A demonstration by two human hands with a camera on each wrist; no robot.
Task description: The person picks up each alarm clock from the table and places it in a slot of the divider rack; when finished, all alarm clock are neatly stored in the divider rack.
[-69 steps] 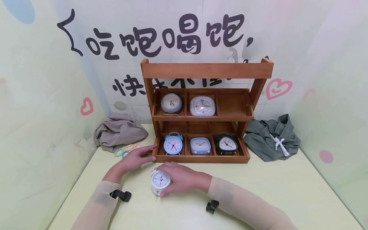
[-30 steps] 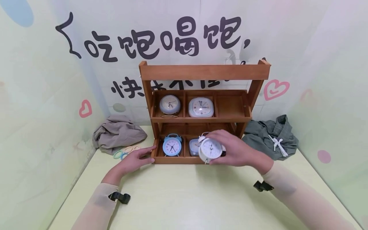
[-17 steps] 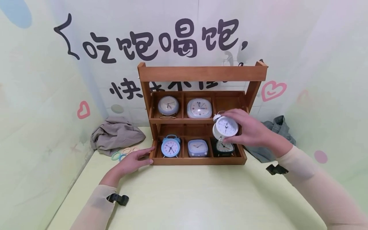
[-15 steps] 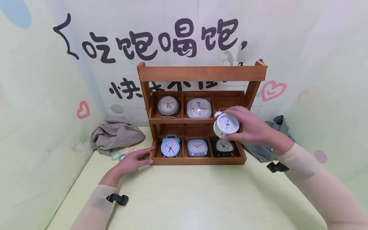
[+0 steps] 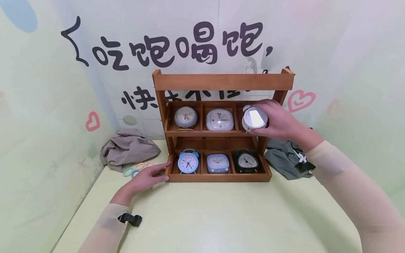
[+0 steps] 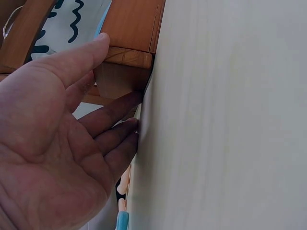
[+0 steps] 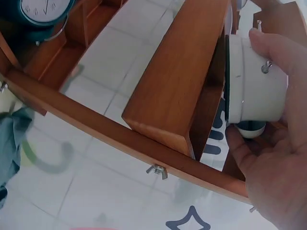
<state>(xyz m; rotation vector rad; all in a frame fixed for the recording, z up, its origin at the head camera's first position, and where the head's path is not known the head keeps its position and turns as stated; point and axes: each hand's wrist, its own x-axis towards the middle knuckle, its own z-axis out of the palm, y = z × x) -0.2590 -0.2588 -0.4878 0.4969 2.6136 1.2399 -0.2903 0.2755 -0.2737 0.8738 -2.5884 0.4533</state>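
My right hand (image 5: 278, 118) grips a white twin-bell alarm clock (image 5: 254, 118) by its side, at the upper right compartment of a brown wooden rack (image 5: 223, 82). Glare covers part of its dial. In the right wrist view the thumb and fingers wrap the clock's white casing (image 7: 256, 79). My left hand (image 5: 148, 178) rests its straight fingers against the rack's lower left corner; in the left wrist view the thumb and fingertips touch the wooden end (image 6: 127, 72). A round clock (image 5: 185, 117) and a rounded-square clock (image 5: 219, 119) fill the other upper compartments.
The lower tier holds a blue twin-bell clock (image 5: 188, 162), a lilac-blue clock (image 5: 218, 163) and a dark triangular clock (image 5: 247, 161). Grey-brown cloth (image 5: 128, 149) and coloured scissors handles (image 5: 134, 170) lie left, dark green cloth (image 5: 283, 160) right.
My right hand has lifted the white alarm clock from the table and carried it right and up to the upper right compartment. The left hand has stayed at the rack's corner.
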